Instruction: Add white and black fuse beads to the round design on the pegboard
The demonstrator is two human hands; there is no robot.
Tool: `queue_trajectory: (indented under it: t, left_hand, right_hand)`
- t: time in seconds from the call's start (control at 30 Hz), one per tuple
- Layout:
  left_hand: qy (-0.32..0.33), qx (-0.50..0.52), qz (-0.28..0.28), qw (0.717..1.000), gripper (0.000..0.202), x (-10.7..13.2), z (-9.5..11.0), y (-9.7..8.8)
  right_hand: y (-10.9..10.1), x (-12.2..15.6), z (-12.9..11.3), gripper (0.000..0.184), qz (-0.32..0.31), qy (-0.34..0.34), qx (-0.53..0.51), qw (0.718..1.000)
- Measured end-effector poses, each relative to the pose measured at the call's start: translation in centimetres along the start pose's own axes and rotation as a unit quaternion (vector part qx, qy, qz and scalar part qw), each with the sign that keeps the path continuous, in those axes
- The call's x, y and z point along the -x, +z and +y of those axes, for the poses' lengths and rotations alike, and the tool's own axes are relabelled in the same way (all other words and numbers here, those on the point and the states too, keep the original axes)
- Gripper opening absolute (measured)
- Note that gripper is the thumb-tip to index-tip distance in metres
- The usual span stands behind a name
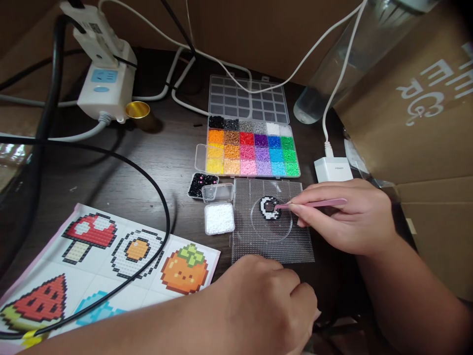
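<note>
Pink tweezers (321, 202) are pinched between the thumb and fingers of my right hand (351, 217). Their tips touch the right side of a small black-and-white bead ring (264, 212) on the clear pegboard (244, 246). The ring has a dark middle and lies within a larger round outline on the board. My left hand (273, 301) is closed just in front of the board's near edge, and its curled fingers hide anything inside. Left of the board stand an open box of white beads (219, 218) and a small box of black beads (201, 186) with a few pink ones.
Behind the board lies an open bead case (254, 148) sorted by colour. A pattern sheet (144, 298) spreads at the left under a black cable (162, 192). Further back are a power strip (107, 88), a gold cup (138, 116), a white charger (332, 169) and a clear bottle (310, 101).
</note>
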State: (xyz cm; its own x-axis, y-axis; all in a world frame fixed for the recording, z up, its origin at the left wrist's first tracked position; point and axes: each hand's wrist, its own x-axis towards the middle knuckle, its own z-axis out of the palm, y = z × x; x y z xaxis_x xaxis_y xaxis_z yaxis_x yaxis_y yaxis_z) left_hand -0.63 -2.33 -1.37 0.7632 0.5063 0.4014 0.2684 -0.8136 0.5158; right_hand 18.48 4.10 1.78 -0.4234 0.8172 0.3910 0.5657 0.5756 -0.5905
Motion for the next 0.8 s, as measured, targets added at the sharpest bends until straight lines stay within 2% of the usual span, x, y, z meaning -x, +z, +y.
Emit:
queue_trajectory:
  t: [0.8]
  left_hand:
    - [-0.001, -0.005, 0.000, 1.000, 0.023, 0.05, -0.01, 0.04]
  right_hand:
    - [-0.17, 0.11, -0.08, 0.010, -0.007, 0.009, -0.015, 1.000]
